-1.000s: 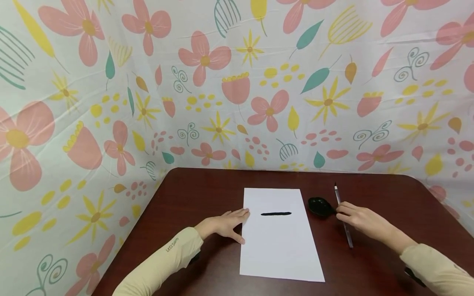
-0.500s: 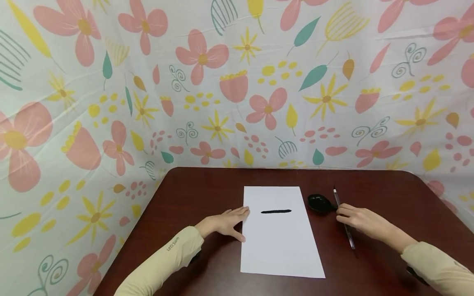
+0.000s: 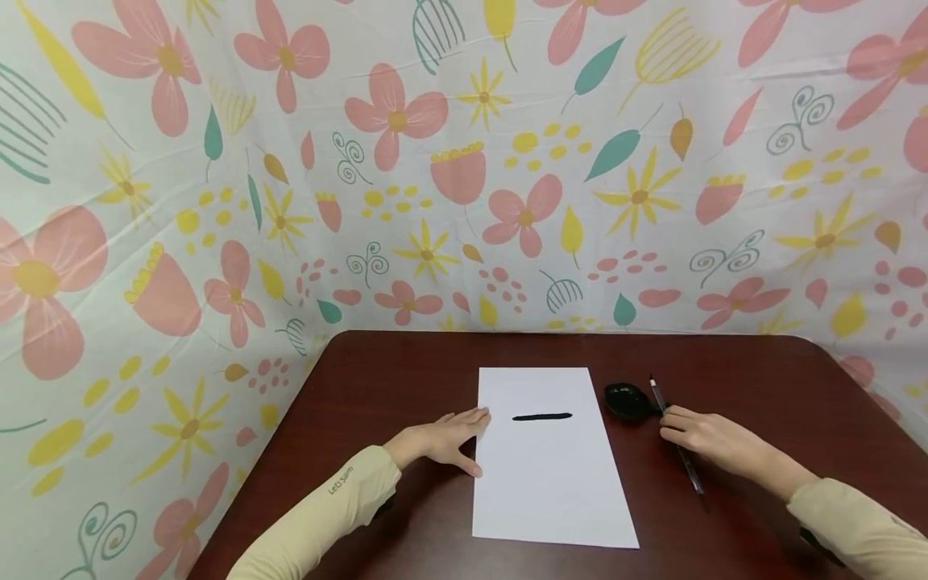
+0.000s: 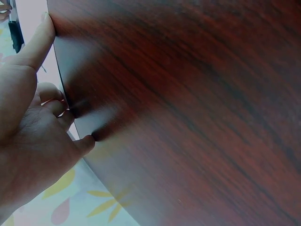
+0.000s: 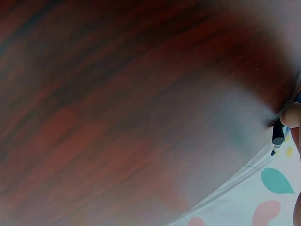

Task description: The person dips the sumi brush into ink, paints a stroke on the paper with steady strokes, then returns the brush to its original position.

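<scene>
My left hand lies with spread fingers along the left edge of a white sheet of paper, its fingertips and thumb touching it. In the left wrist view, the left hand shows its thumb and loosely bent fingers at the paper's border. A short black stroke crosses the upper part of the sheet. Right of the paper, my right hand pinches a slim brush pen by its middle, tip pointing away. Beside those fingers sits a glossy black spoon-shaped dish, its handle reaching toward them.
Everything rests on a dark reddish-brown table with rounded far corners. A white cloth printed with flowers and leaves hangs behind it and along the left side.
The brush pen has turned in my right hand: its tip has moved slightly left and nearer, while its rear end has swung right. My left hand and the paper stay put.
</scene>
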Action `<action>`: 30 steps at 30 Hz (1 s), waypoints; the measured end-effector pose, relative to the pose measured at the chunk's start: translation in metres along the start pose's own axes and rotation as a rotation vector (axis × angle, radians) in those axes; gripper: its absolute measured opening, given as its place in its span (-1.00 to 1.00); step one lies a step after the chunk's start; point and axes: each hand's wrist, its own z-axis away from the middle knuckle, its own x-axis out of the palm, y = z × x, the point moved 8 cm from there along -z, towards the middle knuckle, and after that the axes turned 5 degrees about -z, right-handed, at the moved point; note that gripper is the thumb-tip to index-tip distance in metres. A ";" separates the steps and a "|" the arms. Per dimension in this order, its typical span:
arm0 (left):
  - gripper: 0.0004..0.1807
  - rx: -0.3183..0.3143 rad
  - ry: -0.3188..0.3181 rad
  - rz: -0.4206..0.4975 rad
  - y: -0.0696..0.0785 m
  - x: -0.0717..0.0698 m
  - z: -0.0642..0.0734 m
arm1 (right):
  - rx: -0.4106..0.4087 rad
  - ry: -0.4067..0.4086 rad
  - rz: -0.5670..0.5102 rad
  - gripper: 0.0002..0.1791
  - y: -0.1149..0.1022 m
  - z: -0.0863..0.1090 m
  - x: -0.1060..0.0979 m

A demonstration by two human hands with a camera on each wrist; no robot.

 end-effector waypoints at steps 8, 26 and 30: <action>0.06 -0.001 -0.006 0.001 0.001 0.000 -0.001 | -0.005 0.001 0.017 -0.31 0.002 0.000 0.001; 0.07 0.012 0.018 -0.060 0.000 -0.005 -0.003 | 0.061 0.104 0.020 -0.48 0.013 -0.002 -0.014; 0.08 0.014 0.026 -0.076 0.000 -0.005 -0.004 | 0.122 0.129 -0.013 -0.53 0.019 -0.004 -0.019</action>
